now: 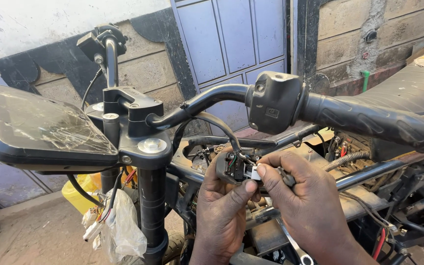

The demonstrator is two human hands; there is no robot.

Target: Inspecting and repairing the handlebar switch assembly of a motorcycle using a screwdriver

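Note:
My left hand (222,206) grips a black switch housing half (229,167) with small wires and contacts showing inside. It hangs on a black cable below the handlebar (207,100). My right hand (303,196) pinches a small white plastic connector (254,172) against that housing, and a thin black tool or cable end (286,177) lies across its fingers. Above both hands sits the other black switch housing (273,100), clamped next to the rubber grip (364,120).
A cracked display panel (45,127) is mounted at the left. The black fork tube (152,206) stands beside a plastic-wrapped bundle of white connectors (119,225). The open frame with wiring (359,162) and the seat (413,88) lie to the right. A spanner (295,245) rests below.

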